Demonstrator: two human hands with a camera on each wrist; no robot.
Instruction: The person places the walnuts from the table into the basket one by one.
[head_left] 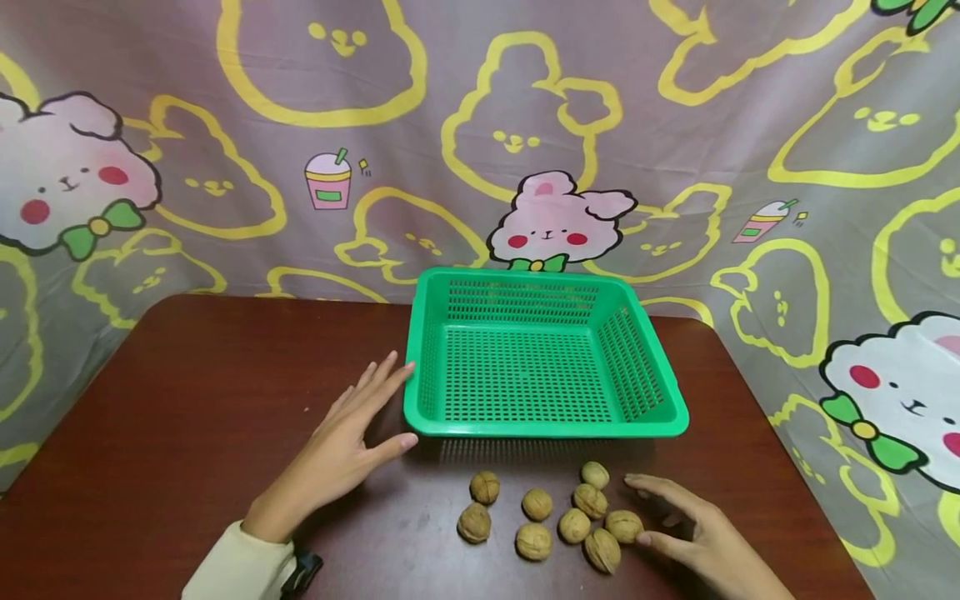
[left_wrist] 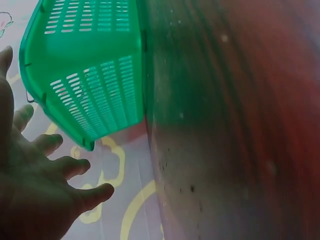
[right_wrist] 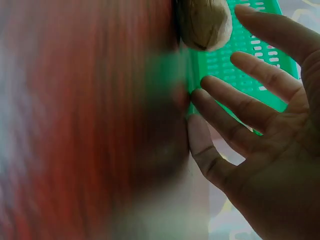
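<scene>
Near the front edge of the desk (head_left: 187, 400), eight walnuts (head_left: 574, 525) lie in a loose cluster: tan, round, with wrinkled shells, several touching one another. Behind them stands a green basket (head_left: 540, 421), shallow and rectangular, with slotted walls, a perforated floor and a smooth rolled rim. The left hand (head_left: 341, 442) rests flat on the desk, fingers straight and spread, fingertips at the basket's left front corner. The right hand (head_left: 693, 529) lies just beside the cluster, fingers relaxed and slightly bent, gripping nothing, thumb at the nearest walnut.

Both hands (head_left: 341, 446) (head_left: 701, 533) flat, fingers spread
</scene>
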